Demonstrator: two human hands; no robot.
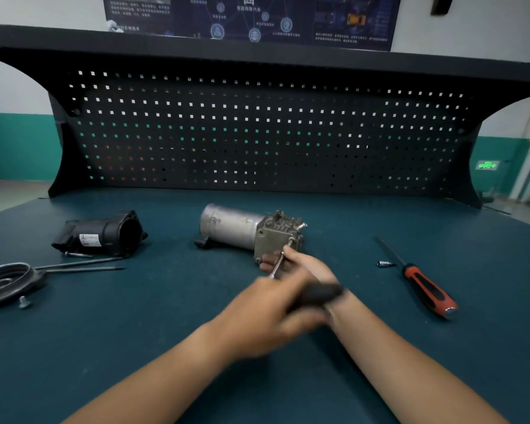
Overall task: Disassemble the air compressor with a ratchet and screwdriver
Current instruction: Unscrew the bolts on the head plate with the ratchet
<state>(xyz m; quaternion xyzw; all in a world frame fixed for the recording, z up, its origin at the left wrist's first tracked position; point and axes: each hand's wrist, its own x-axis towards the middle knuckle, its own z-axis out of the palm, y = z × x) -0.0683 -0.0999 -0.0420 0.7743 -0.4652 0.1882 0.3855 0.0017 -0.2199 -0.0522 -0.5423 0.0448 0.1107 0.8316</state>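
Air compressor (242, 228) lies on its side mid-tabletop (166, 332): a dull silver cylinder pointing left and a grimy cast head at its right end, square end plate facing us. The ratchet (317, 294) has its chrome tip on a bolt at that plate's upper right corner. Right hand (300, 264), just in front of the compressor, curls its fingers round the chrome shaft. Left hand (263, 316), blurred, wraps the black handle nearer us. There's open green mat in front of the compressor, and behind it up to the pegboard (257, 133). Right of the compressor, well apart, lie a red-and-black screwdriver (423, 289) and a small socket (384, 264). Left of it sit a black housing (101, 235), two long rods (80, 266), a round metal cover (3, 283) and a loose bolt (23, 302).
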